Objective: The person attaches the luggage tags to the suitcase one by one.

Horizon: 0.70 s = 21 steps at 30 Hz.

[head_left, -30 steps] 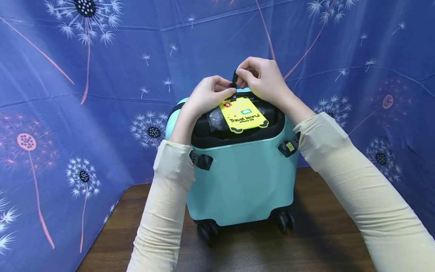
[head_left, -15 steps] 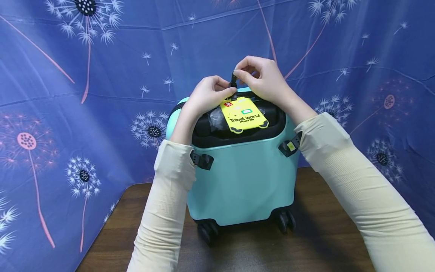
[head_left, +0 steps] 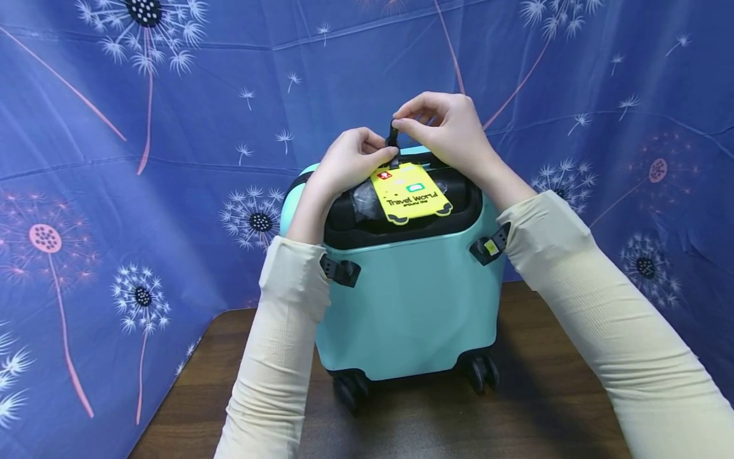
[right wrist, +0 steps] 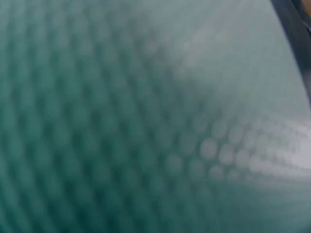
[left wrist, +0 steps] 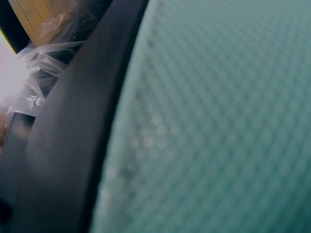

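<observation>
A teal suitcase (head_left: 407,306) stands upright on its black wheels. Across its top lies a yellow luggage tag (head_left: 408,194) printed "Travel World", joined to a black strap (head_left: 393,135). My left hand (head_left: 351,160) pinches the strap low down, just above the tag. Higher up, the strap's end is pinched between thumb and forefinger of my right hand (head_left: 450,126). Clear plastic wrap (head_left: 367,203) covers part of the black top handle; it also shows in the left wrist view. The right wrist view holds mostly the suitcase's blurred textured shell (right wrist: 121,121).
The suitcase rests on a dark brown wooden table (head_left: 229,382). Behind and to the sides hangs a blue cloth (head_left: 355,70) with a dandelion print. A black wrist camera (head_left: 346,273) sits at the left cuff, and another wrist camera (head_left: 486,250) at the right.
My right hand has shifted slightly up and left with the strap's end. The left hand and suitcase stay almost where they were.
</observation>
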{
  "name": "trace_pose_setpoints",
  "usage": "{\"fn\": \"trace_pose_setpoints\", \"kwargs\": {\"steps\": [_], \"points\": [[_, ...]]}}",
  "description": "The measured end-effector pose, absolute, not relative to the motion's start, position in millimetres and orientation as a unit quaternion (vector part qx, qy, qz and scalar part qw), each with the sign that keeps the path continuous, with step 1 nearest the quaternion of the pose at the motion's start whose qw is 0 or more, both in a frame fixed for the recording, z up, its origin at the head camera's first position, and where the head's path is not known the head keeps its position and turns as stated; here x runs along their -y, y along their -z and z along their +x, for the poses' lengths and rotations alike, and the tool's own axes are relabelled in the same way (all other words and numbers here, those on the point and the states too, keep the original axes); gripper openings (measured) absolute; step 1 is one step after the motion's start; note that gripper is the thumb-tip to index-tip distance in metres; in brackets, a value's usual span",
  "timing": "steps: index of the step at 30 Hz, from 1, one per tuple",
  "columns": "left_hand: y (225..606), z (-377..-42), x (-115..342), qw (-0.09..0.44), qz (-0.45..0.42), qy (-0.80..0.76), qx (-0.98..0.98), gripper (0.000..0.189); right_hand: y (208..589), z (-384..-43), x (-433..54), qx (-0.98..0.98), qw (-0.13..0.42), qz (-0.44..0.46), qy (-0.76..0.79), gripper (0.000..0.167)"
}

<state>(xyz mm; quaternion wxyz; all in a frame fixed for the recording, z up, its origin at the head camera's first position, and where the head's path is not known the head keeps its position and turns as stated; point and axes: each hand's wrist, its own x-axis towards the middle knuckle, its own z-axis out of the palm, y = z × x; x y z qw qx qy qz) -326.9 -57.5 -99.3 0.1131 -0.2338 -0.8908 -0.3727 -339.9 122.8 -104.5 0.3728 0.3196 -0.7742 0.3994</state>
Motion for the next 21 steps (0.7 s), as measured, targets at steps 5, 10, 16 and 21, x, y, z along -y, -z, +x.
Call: {"fn": "trace_pose_setpoints", "kwargs": {"steps": [5,10,16,21], "points": [[99.4,-327.0,57.8,0.112,-0.240,0.369,0.891,0.032,105.7,-341.0,-122.5,0.777,0.406,0.329,-0.350,0.019],[99.7,-326.7,58.1,0.112,-0.241,0.370,0.890,0.032,105.4,-340.5,-121.4,0.784,0.410,0.342,-0.316,0.018],[99.9,-326.1,58.3,0.113,-0.241,0.373,0.889,0.031,104.4,-340.3,-120.8,0.797,0.383,0.339,-0.322,0.016],[100.1,-326.1,58.1,0.114,-0.242,0.375,0.887,0.031,104.4,-341.9,-121.8,0.809,0.356,0.335,-0.327,0.018]]}}
